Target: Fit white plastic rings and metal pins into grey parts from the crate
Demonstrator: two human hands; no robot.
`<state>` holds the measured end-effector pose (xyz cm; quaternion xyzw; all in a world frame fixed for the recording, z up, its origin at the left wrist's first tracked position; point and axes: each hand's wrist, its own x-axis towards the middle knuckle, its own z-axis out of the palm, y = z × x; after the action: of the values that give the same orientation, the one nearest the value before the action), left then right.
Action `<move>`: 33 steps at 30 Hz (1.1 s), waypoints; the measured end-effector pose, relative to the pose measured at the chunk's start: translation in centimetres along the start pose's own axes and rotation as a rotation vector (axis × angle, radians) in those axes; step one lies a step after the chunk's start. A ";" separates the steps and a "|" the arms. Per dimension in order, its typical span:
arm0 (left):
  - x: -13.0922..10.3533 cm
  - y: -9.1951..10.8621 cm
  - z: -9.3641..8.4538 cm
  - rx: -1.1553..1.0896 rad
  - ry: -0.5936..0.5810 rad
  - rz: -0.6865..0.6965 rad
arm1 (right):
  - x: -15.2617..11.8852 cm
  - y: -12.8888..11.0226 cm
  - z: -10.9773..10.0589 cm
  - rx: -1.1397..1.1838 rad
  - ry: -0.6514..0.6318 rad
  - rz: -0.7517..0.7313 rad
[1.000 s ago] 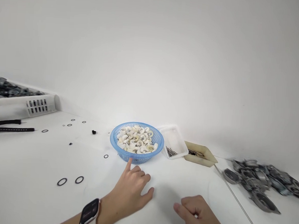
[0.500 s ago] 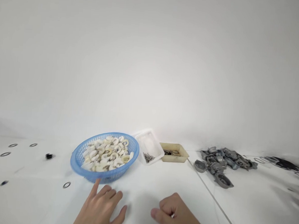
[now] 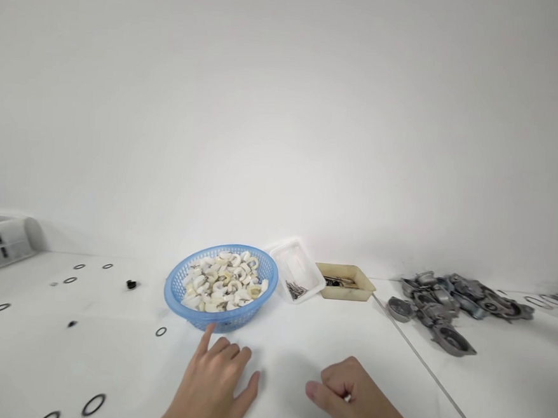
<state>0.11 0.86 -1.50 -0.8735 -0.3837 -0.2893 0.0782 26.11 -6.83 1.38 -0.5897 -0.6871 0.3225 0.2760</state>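
Note:
My left hand (image 3: 217,380) is palm down over the white table, just in front of a blue plastic basket (image 3: 177,300). Its little finger stretches toward the basket's near edge; the middle fingers are bent and the thumb stands apart, with nothing seen in it. A heap of small white and cream curved plastic pieces (image 3: 226,282) fills the basket. To the right, my right hand (image 3: 349,395) is closed in a fist. A tiny pale spot shows between its fingers, and I cannot make out what it is.
Behind are a white tray (image 3: 310,268) with small metal pins (image 3: 296,290) and a beige tray (image 3: 349,295) holding thin metal parts. Grey metal castings (image 3: 444,303) are heaped at right. Dark rings (image 3: 94,404) lie scattered at left, near a white slotted basket (image 3: 13,241).
The view has swung left, so everything sits farther right in it, and the white slotted basket has come in. Both hands keep the same pose. The fingertips at the right edge are gone.

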 end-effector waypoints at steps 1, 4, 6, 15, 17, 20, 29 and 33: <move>0.0 0.1 -0.1 -0.007 -0.013 -0.008 | 0.1 0.1 0.0 0.004 -0.008 -0.005; 0.0 0.4 -0.5 -0.019 -0.072 -0.024 | 0.6 0.9 0.1 0.032 -0.006 -0.030; 0.0 0.5 -0.6 -0.012 -0.099 -0.029 | 0.9 1.6 0.1 0.047 0.022 -0.038; 0.2 0.7 -0.8 0.008 -0.103 -0.049 | 0.9 2.2 0.7 0.014 0.000 -0.041; 0.1 0.8 -0.9 0.002 -0.114 -0.048 | 0.9 2.1 0.7 0.016 0.009 -0.057; 0.1 0.9 -1.0 -0.015 -0.123 -0.056 | 0.8 2.0 0.4 0.034 0.017 -0.055; 0.0 1.0 -0.9 -0.020 -0.076 -0.057 | 0.8 2.0 0.2 0.083 -0.031 -0.025; -0.2 1.0 -0.6 -0.014 -0.058 -0.064 | 0.7 2.7 0.5 0.059 -0.002 -0.011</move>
<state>0.48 -0.17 -1.06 -0.8693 -0.4115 -0.2688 0.0517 27.36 -5.93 -1.00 -0.5772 -0.6807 0.3419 0.2943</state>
